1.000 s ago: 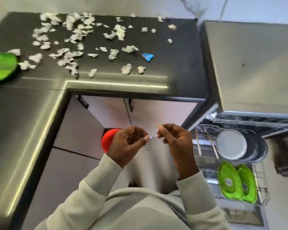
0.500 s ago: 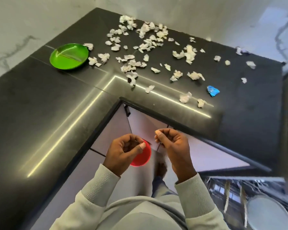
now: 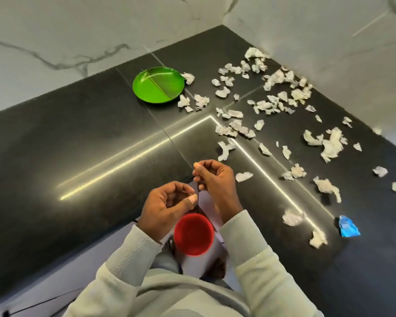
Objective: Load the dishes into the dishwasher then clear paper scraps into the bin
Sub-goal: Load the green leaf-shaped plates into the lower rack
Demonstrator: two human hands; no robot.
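Black corner countertop (image 3: pixel 78 145) against a white marble-veined wall (image 3: pixel 78 30); a bright L-shaped line of light reflects off the surface. A green divided plate (image 3: pixel 158 84) sits flat on the countertop near the wall, left of the corner, with nothing on it. White paper scraps (image 3: pixel 277 78) are strewn from the plate's right rim across the corner and down the right-hand run of the counter, thickest close to the wall and thinner toward the front edge. A few scraps touch or lie just beside the plate's right side. One blue crumpled scrap (image 3: pixel 349 226) lies near the front edge on the right, among the last white pieces. The person stands in the inner angle of the counter in pale long sleeves (image 3: pixel 128 255), both hands raised in front of the chest. The left hand (image 3: pixel 169 202) has its fingers curled in, the thumb lying along the forefinger. The right hand (image 3: pixel 215 179), slightly higher and over the counter's edge, is curled too, thumb tip pressed to the forefinger. The two hands are close together, fingertips nearly meeting. Nothing can be made out in either hand, and it cannot be told whether a tiny bit is pinched there. Below the hands, between the forearms and lower than the countertop, a red round container (image 3: pixel 193 234) shows with its open mouth facing up; what it holds cannot be seen.
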